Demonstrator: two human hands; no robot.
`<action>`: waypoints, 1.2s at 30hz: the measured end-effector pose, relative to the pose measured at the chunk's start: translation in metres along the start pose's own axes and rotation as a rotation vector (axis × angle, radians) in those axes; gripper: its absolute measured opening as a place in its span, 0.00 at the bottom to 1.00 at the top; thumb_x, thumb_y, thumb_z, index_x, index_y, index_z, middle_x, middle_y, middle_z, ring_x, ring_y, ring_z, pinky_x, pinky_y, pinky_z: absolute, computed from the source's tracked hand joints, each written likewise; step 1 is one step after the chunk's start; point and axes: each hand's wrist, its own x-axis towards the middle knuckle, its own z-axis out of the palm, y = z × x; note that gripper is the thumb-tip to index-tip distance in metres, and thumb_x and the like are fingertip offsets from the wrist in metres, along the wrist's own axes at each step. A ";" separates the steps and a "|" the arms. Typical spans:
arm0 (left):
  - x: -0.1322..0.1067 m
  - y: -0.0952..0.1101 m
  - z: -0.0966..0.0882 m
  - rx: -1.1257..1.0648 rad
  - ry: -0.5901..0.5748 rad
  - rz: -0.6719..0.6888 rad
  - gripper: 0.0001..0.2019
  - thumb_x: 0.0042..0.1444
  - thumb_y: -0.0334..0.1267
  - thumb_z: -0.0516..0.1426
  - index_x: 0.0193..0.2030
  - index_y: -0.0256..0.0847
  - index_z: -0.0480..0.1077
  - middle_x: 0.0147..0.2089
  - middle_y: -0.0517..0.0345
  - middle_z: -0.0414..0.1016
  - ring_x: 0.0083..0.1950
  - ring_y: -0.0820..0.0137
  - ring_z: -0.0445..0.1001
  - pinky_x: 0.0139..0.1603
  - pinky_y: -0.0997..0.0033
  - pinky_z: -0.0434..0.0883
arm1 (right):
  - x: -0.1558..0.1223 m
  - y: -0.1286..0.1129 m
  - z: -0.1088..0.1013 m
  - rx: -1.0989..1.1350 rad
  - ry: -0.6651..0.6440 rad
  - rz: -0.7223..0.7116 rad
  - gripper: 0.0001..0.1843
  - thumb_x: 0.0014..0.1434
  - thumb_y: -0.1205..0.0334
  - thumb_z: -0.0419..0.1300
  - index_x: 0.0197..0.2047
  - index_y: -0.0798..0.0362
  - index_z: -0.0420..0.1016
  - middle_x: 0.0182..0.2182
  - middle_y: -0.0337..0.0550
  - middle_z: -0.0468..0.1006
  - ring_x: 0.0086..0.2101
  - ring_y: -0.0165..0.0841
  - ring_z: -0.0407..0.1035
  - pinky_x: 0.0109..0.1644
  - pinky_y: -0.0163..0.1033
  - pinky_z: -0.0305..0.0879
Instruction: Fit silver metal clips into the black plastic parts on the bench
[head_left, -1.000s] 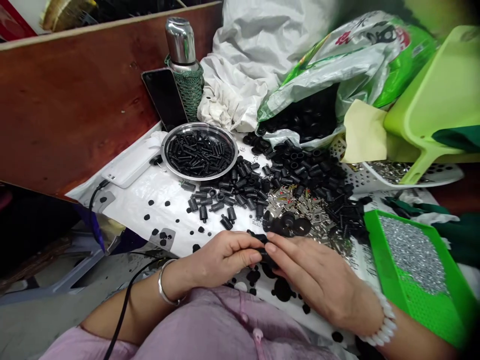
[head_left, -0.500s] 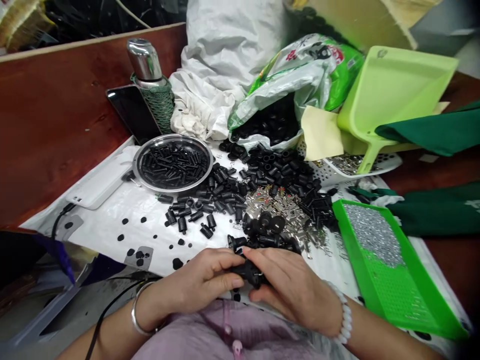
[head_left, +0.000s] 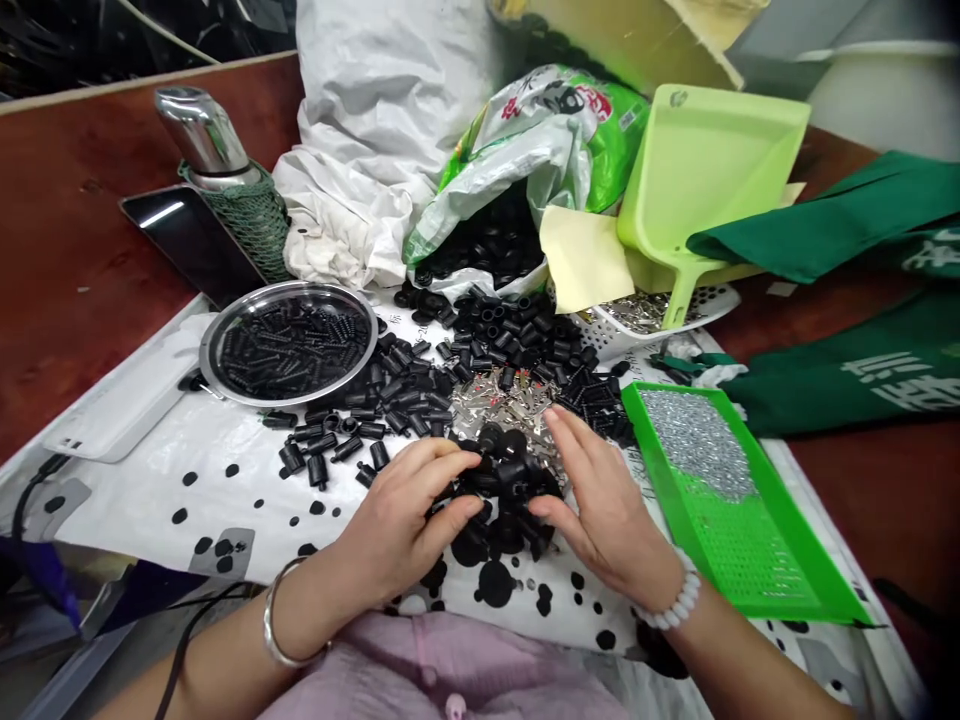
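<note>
A small heap of black plastic fittings with round flanges [head_left: 513, 476] lies between my two hands. My left hand [head_left: 409, 505] is at the heap's left side, thumb and fingers apart, its fingertips close to the fittings; I cannot tell whether they touch. On the opposite side, my right hand [head_left: 604, 515] is open too, thumb near the fittings and fingers pointing forward. Just behind the heap are flat metal pieces [head_left: 495, 395], partly hidden by it. Loose black cylindrical sleeves [head_left: 409, 385] spread out to the left and behind.
A round metal dish [head_left: 217, 385] of black screw-like pieces stands at left, near a white power bank [head_left: 120, 410] and a leaning phone [head_left: 195, 245]. At right lies a green tray [head_left: 787, 560] with small silvery parts. Behind are a plastic bag [head_left: 480, 150] and a light-green dustpan [head_left: 720, 170].
Both hands have come apart and moved forward to the heap. The black fitting that was between them has left their grasp. The camera view has shifted to the right.
</note>
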 end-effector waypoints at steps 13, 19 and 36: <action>-0.008 -0.021 -0.004 0.078 0.050 -0.111 0.12 0.60 0.33 0.52 0.50 0.41 0.66 0.48 0.50 0.66 0.50 0.67 0.66 0.50 0.65 0.66 | 0.028 0.059 -0.028 -0.268 -0.166 0.134 0.19 0.62 0.55 0.50 0.51 0.58 0.68 0.45 0.51 0.75 0.45 0.41 0.68 0.49 0.48 0.62; -0.007 -0.021 -0.006 0.118 0.039 -0.118 0.11 0.60 0.35 0.51 0.49 0.40 0.68 0.47 0.49 0.68 0.49 0.66 0.68 0.49 0.64 0.68 | 0.074 0.067 -0.006 -0.331 -0.258 0.123 0.14 0.60 0.61 0.53 0.47 0.56 0.71 0.41 0.49 0.76 0.42 0.39 0.69 0.44 0.44 0.62; 0.058 -0.045 -0.035 0.717 0.061 -0.190 0.11 0.58 0.40 0.53 0.44 0.38 0.70 0.42 0.52 0.71 0.44 0.65 0.69 0.47 0.65 0.67 | 0.143 0.025 0.034 -0.177 -0.210 -0.088 0.10 0.60 0.62 0.54 0.41 0.55 0.74 0.34 0.44 0.77 0.37 0.34 0.70 0.41 0.38 0.61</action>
